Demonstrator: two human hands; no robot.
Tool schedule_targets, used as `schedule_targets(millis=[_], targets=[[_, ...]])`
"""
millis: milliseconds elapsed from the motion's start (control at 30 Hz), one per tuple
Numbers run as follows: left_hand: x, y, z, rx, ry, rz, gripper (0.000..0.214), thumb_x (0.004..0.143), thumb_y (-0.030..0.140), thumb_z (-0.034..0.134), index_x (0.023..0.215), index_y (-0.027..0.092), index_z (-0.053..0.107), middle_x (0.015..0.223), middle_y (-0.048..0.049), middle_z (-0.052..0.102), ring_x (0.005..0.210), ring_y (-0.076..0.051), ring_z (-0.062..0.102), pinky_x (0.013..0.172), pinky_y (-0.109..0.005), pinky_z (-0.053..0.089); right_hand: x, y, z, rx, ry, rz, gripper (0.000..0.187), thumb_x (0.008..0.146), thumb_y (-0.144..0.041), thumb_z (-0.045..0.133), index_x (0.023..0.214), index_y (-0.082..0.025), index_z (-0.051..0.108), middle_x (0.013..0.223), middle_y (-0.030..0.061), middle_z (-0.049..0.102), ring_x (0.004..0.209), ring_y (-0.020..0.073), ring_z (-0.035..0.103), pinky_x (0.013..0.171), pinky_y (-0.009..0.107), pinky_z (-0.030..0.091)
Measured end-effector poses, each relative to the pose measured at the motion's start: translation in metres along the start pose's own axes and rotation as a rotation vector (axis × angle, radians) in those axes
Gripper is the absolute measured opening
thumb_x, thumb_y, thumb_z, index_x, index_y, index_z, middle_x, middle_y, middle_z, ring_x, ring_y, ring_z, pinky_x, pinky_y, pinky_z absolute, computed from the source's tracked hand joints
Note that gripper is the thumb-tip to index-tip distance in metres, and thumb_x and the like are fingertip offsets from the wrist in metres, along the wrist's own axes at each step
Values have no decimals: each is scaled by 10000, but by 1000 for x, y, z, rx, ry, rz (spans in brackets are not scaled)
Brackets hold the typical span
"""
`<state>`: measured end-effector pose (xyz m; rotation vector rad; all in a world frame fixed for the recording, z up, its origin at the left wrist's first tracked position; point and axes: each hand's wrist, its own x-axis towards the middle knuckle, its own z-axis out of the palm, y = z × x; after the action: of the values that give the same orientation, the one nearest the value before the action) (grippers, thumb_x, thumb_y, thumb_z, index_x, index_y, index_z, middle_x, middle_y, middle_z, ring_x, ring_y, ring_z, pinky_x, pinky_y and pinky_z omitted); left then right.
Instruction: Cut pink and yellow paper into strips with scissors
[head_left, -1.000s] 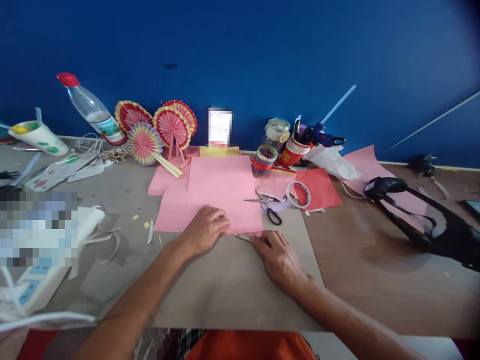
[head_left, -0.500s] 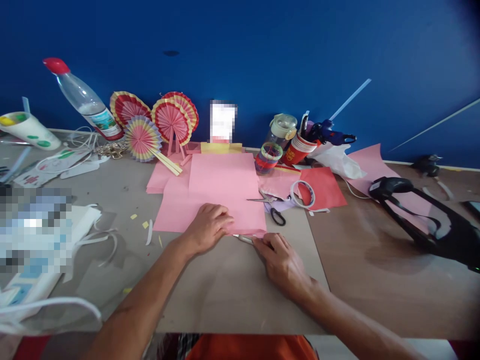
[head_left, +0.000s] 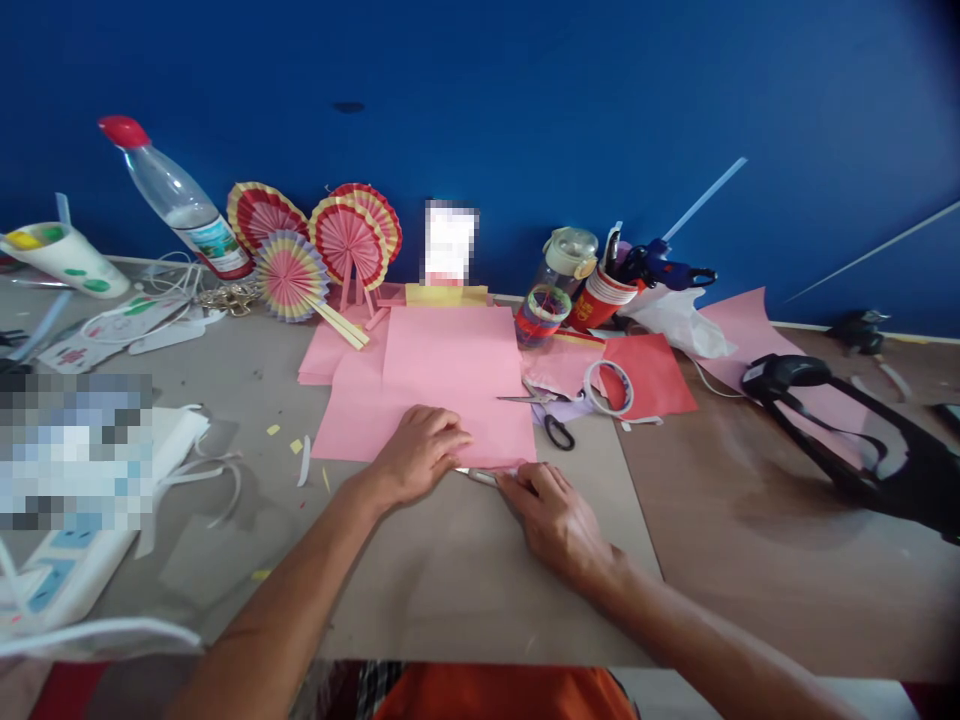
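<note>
Pink paper sheets (head_left: 442,375) lie stacked in front of me. My left hand (head_left: 424,455) rests palm-down on their near edge, fingers slightly bent and pressing the paper. At the near right corner my right hand (head_left: 551,510) is closed round a slim pale tool that looks like a utility knife (head_left: 480,477). Its bright tip points left along the paper's edge, near my left fingertips. Part of its handle is hidden under my right fingers. Just right of the sheets are scissors (head_left: 555,425) with black handles, blades over the paper, and a roll of tape (head_left: 608,388).
Folded paper fans (head_left: 349,240) lean by the blue wall beside a red-capped bottle (head_left: 184,210). A clear jar (head_left: 544,310) and red paper cups (head_left: 600,300) with tools stand at the back. A power strip (head_left: 82,540) lies left, a black strapped device (head_left: 847,450) right.
My right hand and the knife have shifted slightly left along the paper's near edge. My left hand keeps its place on the paper. The whole view has moved a little.
</note>
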<state>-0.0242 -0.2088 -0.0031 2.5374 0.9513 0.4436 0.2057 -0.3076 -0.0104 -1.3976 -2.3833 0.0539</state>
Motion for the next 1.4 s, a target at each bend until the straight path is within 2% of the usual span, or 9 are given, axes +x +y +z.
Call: schedule_targets(millis=[233, 500, 700, 867, 1000, 1133, 1267, 1400], targets=[[0, -2, 0, -11, 5, 15, 263, 883, 336, 548, 1106, 233, 641, 1088, -64, 577, 1020, -225, 491, 942, -396, 366, 8, -8, -1, 5, -43, -8, 279, 906, -98, 428, 1072, -197, 628, 868, 62, 532, 783, 188, 476, 716, 295, 411], [0, -1, -1, -3, 8, 19, 257, 875, 321, 569, 1104, 227, 639, 1085, -62, 586, 1022, -223, 501, 940, -393, 374, 12, -17, 5, 14, -21, -21, 306, 896, -87, 428, 1119, -165, 622, 849, 66, 516, 773, 191, 460, 700, 306, 407], [3, 6, -11, -5, -10, 66, 187, 881, 229, 545, 1035, 197, 647, 1047, -69, 626, 1004, -204, 545, 934, -369, 400, 10, -16, 6, 5, -27, -10, 312, 882, -86, 469, 1138, -175, 624, 870, 70, 513, 794, 192, 457, 731, 306, 398], [-6, 12, -18, 109, -49, 30, 238, 877, 165, 504, 1082, 217, 614, 1162, -75, 601, 1117, -224, 521, 1067, -497, 282, 11, -17, 4, 21, -33, -8, 317, 875, -82, 470, 1138, -167, 626, 877, 73, 512, 798, 192, 461, 731, 305, 403], [-16, 4, -19, 196, -7, -32, 292, 860, 180, 526, 1140, 227, 599, 1268, -104, 543, 1255, -279, 414, 1087, -562, 232, 11, -18, 3, 31, -36, 4, 336, 863, -73, 468, 1147, -166, 621, 872, 73, 509, 805, 198, 465, 738, 310, 406], [-22, -12, -15, 196, 31, -64, 328, 872, 254, 542, 1196, 237, 585, 1327, -103, 500, 1319, -298, 326, 1103, -564, 213, 10, -18, 3, 26, -42, 10, 351, 866, -71, 441, 1152, -178, 613, 871, 70, 508, 794, 198, 460, 728, 307, 406], [-25, -24, -8, 150, 40, -35, 365, 895, 351, 518, 1228, 212, 573, 1344, -120, 487, 1324, -300, 314, 1110, -552, 215, 9, -19, 3, 33, -61, 15, 362, 870, -59, 420, 1159, -173, 606, 883, 74, 512, 793, 194, 459, 716, 301, 403], [-26, -26, -4, 145, 68, -19, 386, 901, 398, 505, 1233, 212, 571, 1346, -115, 495, 1320, -295, 323, 1113, -534, 217, 9, -20, 2, 38, -52, 20, 356, 881, -62, 409, 1152, -175, 611, 878, 73, 508, 798, 192, 459, 713, 297, 407]])
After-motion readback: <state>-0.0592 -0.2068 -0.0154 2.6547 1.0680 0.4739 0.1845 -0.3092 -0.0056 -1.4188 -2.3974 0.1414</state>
